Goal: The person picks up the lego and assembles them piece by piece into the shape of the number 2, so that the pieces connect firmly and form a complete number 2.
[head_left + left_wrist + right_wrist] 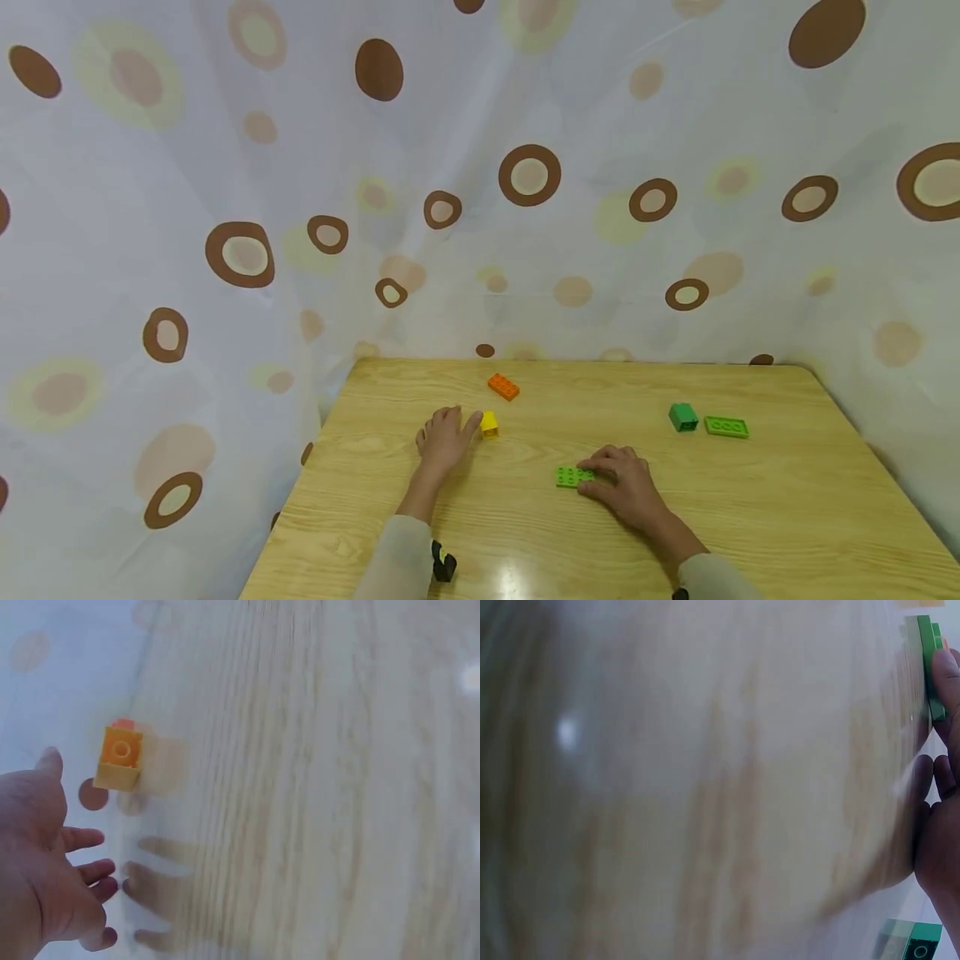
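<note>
My right hand (626, 492) pinches the near end of a lime green toy brick (567, 477) between thumb and fingers; the brick lies studs up on the table. In the right wrist view that brick (928, 667) is seen edge-on beside the thumb. My left hand (444, 442) hovers with spread fingers just left of a small yellow brick (489, 426). The left wrist view shows a gap between the thumb and the yellow brick (120, 754), whose hollow underside faces the camera.
An orange brick (503, 387) lies behind the yellow one. Toward the right are a dark green brick (683, 417) and another lime green brick (726, 427), hollow side up. A patterned curtain (570, 317) borders the wooden table (787, 500) at the back and sides.
</note>
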### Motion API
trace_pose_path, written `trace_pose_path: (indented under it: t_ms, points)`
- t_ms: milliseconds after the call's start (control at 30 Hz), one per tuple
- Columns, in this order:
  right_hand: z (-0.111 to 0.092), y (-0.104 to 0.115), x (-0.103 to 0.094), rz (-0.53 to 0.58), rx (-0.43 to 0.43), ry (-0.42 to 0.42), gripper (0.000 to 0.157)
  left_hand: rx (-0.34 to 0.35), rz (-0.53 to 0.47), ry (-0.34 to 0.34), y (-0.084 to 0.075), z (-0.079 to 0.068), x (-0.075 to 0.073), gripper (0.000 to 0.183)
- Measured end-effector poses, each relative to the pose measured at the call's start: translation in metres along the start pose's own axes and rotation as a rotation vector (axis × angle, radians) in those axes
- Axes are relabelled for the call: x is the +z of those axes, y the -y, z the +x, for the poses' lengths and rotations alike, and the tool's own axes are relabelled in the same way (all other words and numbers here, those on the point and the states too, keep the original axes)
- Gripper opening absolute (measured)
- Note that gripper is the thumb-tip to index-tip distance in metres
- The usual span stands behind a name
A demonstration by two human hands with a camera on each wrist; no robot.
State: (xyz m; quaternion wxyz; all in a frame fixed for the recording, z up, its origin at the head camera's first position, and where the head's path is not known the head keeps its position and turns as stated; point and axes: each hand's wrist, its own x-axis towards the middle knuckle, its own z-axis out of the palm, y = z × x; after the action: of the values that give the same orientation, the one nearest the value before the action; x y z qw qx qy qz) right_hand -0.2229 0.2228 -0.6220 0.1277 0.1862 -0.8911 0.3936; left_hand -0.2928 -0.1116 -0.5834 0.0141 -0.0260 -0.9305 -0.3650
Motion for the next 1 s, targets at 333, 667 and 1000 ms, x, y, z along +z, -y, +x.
trace_pose_path:
  t_ms: [333,667,1000]
  points:
    - [-0.001,0.000,0.003,-0.009,0.029,0.050,0.031,0.050,-0.038,-0.095,0.013,0.004,0.020,0.044]
    - [0.003,-0.005,-0.002,-0.054,0.021,0.035,0.034,0.193,-0.262,0.051,0.001,0.012,0.021,0.044]
    - [0.003,-0.001,-0.002,-0.058,0.038,0.044,0.035,0.445,-0.168,0.249,-0.050,0.000,0.051,0.035]
